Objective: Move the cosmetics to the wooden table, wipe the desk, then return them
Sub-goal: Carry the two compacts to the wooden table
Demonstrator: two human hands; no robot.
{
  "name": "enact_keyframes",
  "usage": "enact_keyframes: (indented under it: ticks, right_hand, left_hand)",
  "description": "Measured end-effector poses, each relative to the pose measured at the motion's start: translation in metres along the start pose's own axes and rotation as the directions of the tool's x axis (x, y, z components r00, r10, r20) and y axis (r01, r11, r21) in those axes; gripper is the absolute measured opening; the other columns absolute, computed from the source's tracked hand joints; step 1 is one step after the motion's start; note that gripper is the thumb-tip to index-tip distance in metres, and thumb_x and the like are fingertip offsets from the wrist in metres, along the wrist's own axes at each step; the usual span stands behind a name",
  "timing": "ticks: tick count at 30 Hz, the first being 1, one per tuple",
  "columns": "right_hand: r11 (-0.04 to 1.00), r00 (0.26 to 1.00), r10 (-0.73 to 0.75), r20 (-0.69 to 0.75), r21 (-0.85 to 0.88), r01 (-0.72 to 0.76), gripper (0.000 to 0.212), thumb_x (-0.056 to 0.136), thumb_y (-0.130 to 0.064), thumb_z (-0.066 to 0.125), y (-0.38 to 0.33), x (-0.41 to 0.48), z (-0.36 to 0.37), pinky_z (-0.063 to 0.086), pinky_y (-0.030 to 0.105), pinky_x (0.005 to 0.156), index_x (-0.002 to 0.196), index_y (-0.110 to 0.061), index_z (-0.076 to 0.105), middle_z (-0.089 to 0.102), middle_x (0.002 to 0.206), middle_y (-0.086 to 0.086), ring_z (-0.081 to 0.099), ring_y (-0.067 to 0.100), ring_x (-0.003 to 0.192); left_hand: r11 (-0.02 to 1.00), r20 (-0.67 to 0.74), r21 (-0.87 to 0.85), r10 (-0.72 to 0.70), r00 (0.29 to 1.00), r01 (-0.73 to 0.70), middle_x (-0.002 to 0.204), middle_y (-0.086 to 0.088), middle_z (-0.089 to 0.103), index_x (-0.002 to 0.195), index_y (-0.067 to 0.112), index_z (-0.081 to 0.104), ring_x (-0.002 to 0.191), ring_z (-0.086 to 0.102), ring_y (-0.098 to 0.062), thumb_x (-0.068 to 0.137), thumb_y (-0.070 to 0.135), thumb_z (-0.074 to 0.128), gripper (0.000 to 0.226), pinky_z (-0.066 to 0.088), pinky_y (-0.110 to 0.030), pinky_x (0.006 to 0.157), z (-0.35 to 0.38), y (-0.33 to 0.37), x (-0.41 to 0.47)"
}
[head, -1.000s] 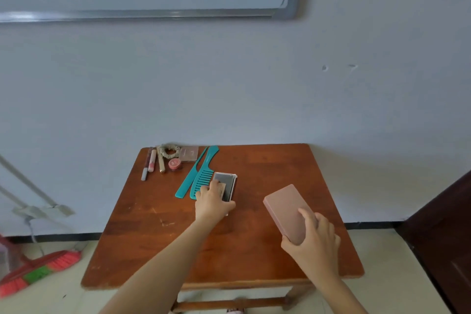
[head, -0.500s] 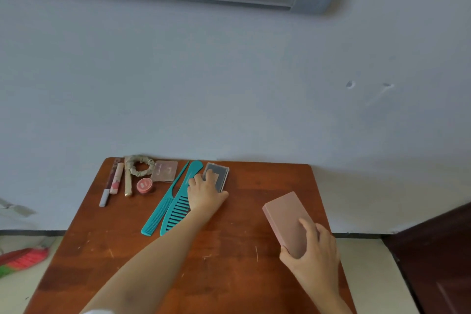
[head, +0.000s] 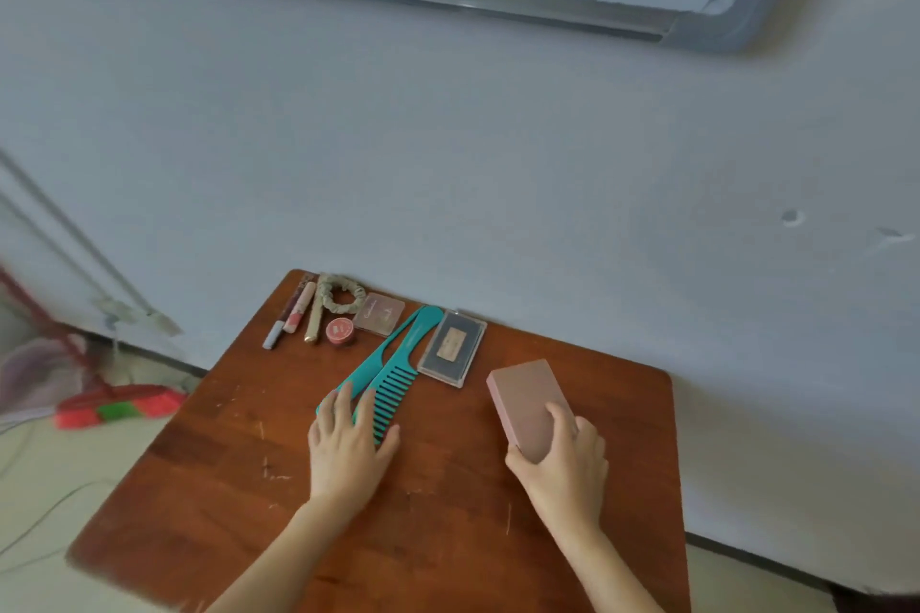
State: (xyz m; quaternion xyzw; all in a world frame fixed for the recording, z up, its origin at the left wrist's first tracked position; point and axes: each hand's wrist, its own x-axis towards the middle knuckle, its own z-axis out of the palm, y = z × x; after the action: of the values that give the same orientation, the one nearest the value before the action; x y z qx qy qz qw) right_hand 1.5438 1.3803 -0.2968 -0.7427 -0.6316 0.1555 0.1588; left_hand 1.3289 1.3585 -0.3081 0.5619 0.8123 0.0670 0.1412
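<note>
Note left hand [head: 348, 448] flat, fingers straight, on the near ends of two combs [head: 393, 378]; right hand [head: 562, 463] curled round a pink box [head: 522, 398] over the desk [head: 448, 538]. Along the far edge: dark case [head: 452, 347] just beside the combs, compact [head: 379, 313], jar [head: 340, 330], scrunchie [head: 338, 294], tubes [head: 298, 311]. On the floor at left, blurred: broom [head: 119, 406]; near desk edge cut off.
</note>
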Motion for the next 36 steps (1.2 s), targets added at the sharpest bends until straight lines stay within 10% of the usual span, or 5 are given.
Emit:
enact_keyframes:
  ticks: [12,30,36]
  right_hand:
    - [0.937,0.943,0.326,0.059,0.114,-0.331,0.074,0.085,-0.045,0.055,-0.069,0.045,0.044,0.034,0.045,0.1,0.142,-0.011,0.021,0.027,0.14,0.024,0.032,0.037,0.124]
    - [0.951,0.948,-0.278,0.156,-0.096,0.295,0.062,0.094,-0.041,0.04,-0.039,-0.004,0.029,0.025,0.037,0.111,0.145,-0.015,0.016,0.006,0.153,0.017,0.011,0.031,0.141]
    - [0.941,0.96,-0.279,0.039,-0.189,0.281,0.06,0.07,-0.03,0.076,-0.038,-0.009,0.021,0.049,0.05,0.085,0.121,-0.006,0.056,0.052,0.128,0.026,0.054,0.04,0.114]
  left_hand:
    - [0.992,0.167,0.047,-0.12,0.979,0.114,0.156,0.002,0.002,0.146,0.029,0.011,0.144,-0.002,-0.023,0.09,0.059,0.03,0.067,0.005,-0.042,0.116,-0.003,-0.043,-0.023]
    - [0.985,0.25,0.166,-0.09,0.964,0.049,0.152,-0.004,0.02,0.142,0.023,0.024,0.139,0.017,-0.028,0.088,0.062,0.031,0.066,0.023,-0.043,0.113,-0.02,-0.039,-0.016]
    - [0.993,-0.044,0.118,-0.021,0.999,0.026,0.133,-0.003,0.049,0.128,0.018,0.043,0.123,0.041,-0.024,0.092,0.048,0.034,0.048,0.033,-0.04,0.105,-0.027,-0.025,0.004]
